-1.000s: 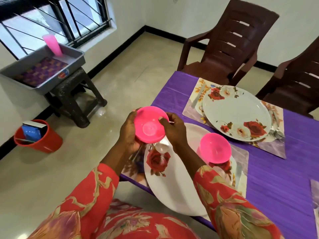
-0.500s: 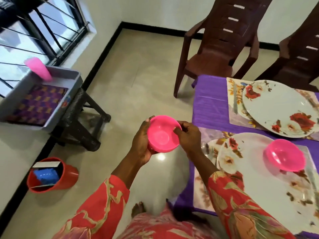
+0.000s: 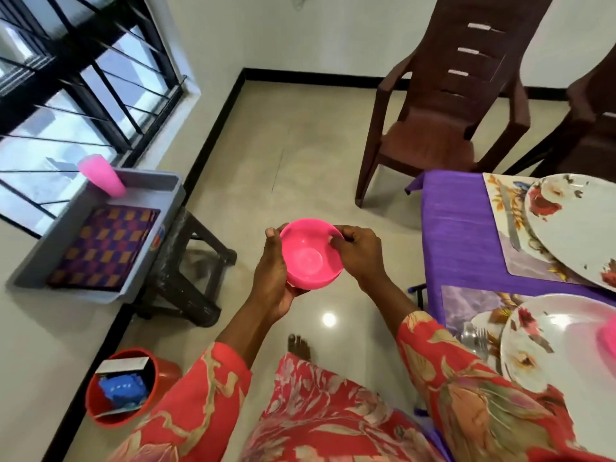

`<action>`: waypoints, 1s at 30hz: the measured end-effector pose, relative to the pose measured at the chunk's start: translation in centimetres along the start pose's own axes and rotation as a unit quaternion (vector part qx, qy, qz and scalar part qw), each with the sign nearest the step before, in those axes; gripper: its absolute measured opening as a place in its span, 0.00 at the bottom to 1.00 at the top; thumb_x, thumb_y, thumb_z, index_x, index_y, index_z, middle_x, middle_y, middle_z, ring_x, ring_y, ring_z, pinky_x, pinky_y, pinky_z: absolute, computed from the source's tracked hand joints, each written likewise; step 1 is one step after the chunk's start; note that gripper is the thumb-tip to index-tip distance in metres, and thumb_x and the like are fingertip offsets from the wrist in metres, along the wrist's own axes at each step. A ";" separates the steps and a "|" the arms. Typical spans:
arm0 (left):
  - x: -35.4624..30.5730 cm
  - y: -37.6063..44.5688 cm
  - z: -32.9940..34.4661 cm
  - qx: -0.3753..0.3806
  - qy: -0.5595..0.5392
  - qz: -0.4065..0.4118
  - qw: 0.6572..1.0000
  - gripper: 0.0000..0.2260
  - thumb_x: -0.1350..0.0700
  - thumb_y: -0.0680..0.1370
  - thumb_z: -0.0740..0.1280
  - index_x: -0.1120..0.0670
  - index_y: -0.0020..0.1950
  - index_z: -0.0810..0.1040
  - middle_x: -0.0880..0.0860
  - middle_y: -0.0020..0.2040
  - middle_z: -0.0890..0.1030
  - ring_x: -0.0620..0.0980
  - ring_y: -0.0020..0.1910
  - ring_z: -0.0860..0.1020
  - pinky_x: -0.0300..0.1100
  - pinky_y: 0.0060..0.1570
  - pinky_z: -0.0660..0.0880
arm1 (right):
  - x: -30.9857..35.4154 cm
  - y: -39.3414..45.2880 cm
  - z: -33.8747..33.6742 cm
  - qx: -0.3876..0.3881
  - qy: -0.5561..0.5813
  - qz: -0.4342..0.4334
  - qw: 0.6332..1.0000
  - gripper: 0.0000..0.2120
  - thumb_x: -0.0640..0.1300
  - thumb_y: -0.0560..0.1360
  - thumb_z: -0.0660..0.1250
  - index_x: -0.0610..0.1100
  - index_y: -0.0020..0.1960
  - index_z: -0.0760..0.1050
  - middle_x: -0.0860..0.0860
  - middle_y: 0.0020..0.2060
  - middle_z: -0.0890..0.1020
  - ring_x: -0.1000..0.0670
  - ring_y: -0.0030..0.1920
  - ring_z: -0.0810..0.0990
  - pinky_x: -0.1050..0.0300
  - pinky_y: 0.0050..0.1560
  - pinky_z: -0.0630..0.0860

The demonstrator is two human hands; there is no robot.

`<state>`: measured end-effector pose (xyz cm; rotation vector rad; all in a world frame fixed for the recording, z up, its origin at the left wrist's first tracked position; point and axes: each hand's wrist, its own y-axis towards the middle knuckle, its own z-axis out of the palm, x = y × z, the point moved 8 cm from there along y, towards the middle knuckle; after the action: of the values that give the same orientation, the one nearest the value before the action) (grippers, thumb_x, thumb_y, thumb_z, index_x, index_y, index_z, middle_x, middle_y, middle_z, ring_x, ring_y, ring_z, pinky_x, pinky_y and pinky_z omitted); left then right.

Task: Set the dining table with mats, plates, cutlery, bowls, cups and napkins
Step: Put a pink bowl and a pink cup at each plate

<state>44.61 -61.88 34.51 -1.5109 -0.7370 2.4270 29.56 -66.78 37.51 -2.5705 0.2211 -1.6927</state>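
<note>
Since the pink bowl (image 3: pixel 310 255) hangs over the floor left of the table (image 3: pixel 456 235), the left hand (image 3: pixel 271 281) cups its underside and the right hand (image 3: pixel 358 255) pinches its right rim, probably to keep it level
</note>
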 end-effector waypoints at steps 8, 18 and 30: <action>-4.8 10.6 4.3 0.043 0.029 -0.039 0.998 0.24 0.34 0.76 0.51 0.45 0.63 0.73 0.57 0.60 0.77 0.62 0.56 0.77 0.65 0.50 0.76 | 0.1 11.7 0.1 -0.058 0.036 0.012 0.998 0.10 0.39 0.76 0.65 0.40 0.54 0.81 0.47 0.47 0.83 0.51 0.45 0.77 0.57 0.46 0.73; -8.5 23.7 15.0 0.093 0.078 -0.100 0.988 0.24 0.32 0.76 0.48 0.44 0.56 0.75 0.54 0.54 0.80 0.59 0.52 0.79 0.57 0.44 0.78 | -0.9 25.4 -5.4 -0.137 0.095 0.053 0.985 0.05 0.41 0.75 0.67 0.41 0.46 0.80 0.50 0.37 0.79 0.52 0.39 0.76 0.62 0.38 0.71; -6.2 35.8 29.5 0.190 0.185 -0.179 0.947 0.25 0.31 0.75 0.52 0.46 0.59 0.75 0.54 0.53 0.81 0.62 0.53 0.79 0.64 0.54 0.75 | -6.2 34.4 -15.6 -0.299 0.124 0.136 0.936 0.04 0.40 0.74 0.68 0.39 0.46 0.79 0.50 0.39 0.79 0.53 0.39 0.76 0.59 0.41 0.74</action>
<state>25.03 -104.28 31.88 -1.4604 -0.3918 1.8185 9.82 -99.32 33.72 -2.4856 1.2178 -2.0716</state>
